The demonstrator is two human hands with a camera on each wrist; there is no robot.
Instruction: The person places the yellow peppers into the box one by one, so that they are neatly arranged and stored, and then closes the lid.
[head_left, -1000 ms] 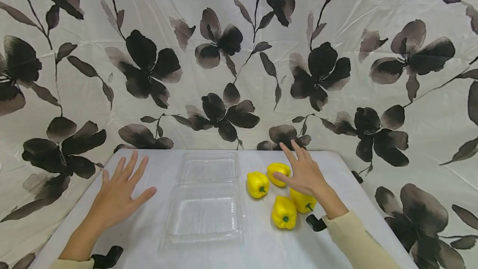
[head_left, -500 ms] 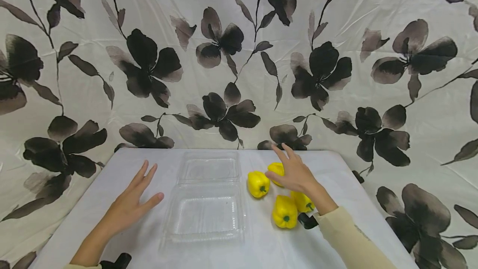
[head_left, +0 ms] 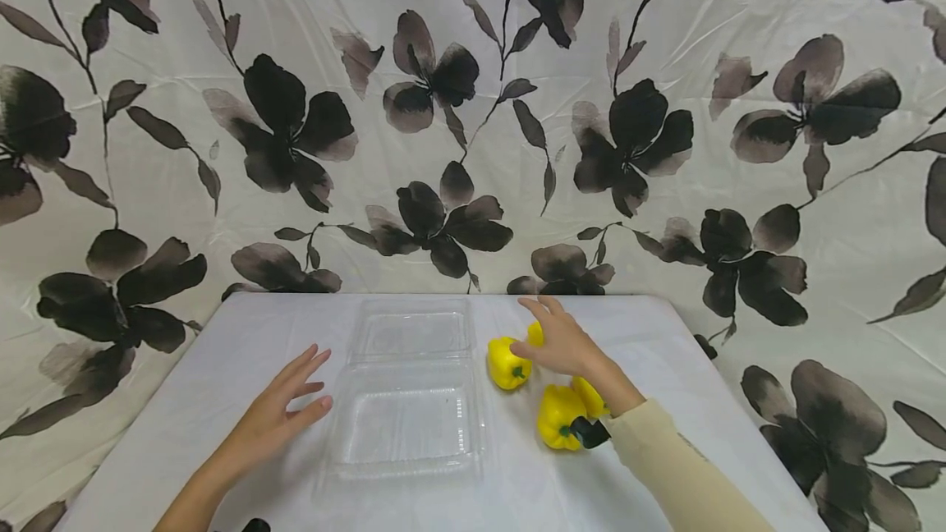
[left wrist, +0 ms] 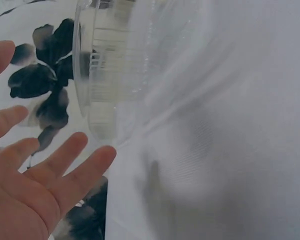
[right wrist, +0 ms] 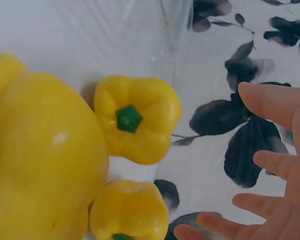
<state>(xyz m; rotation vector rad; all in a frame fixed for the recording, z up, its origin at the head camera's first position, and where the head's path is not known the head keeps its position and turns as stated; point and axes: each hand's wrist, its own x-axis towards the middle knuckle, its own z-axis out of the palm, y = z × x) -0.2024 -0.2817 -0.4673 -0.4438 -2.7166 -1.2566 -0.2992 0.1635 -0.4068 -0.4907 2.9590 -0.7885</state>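
Above the left part of the table, my left hand (head_left: 277, 417) is held with fingers spread, touching nothing. It is just left of a clear plastic clamshell container (head_left: 406, 425), which lies with its lid laid back. My right hand (head_left: 562, 343) hovers over several yellow bell peppers, fingers loosely extended and nothing in them. Its thumb overlaps the back left pepper (head_left: 502, 364) in the head view. The hand mostly hides the far pepper (head_left: 535, 333). Nearer me sit the front pepper (head_left: 557, 409) and another pepper (head_left: 589, 394) partly behind the right wrist. Green stems show on peppers (right wrist: 155, 100) in the right wrist view.
A white cloth covers the table (head_left: 414, 507). Behind it hangs a pale curtain (head_left: 473, 48) with dark flowers. A black wrist camera (head_left: 591, 433) on the right arm overlaps the front pepper in the head view.
Both hands have moved inward: the left hand rightward toward the container, the right hand leftward over the back peppers. The peppers and container have stayed in place.
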